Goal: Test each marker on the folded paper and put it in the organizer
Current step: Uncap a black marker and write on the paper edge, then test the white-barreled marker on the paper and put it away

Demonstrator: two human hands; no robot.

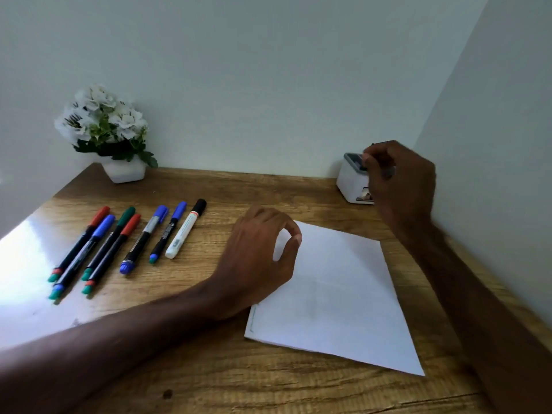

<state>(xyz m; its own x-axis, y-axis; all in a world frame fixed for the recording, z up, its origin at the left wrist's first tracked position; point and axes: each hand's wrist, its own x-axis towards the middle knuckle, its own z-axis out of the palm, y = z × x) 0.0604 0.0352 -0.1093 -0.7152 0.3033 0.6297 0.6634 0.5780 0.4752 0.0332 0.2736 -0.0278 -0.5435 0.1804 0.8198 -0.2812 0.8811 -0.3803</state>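
Folded paper (334, 294) laid flat on wooden desk (191, 369), near right. Left hand (257, 258) rested at paper's left edge, fingers curled, thumb and forefinger parted, nothing held. Right hand (397, 180) raised at far right over white organizer (351, 180); fingers pinched on small dark object, likely marker, mostly hidden and blurred. Seven markers (125, 240) lined up on desk at left, well apart from paper, caps on. Flower pot (124, 171) seen at far left against wall
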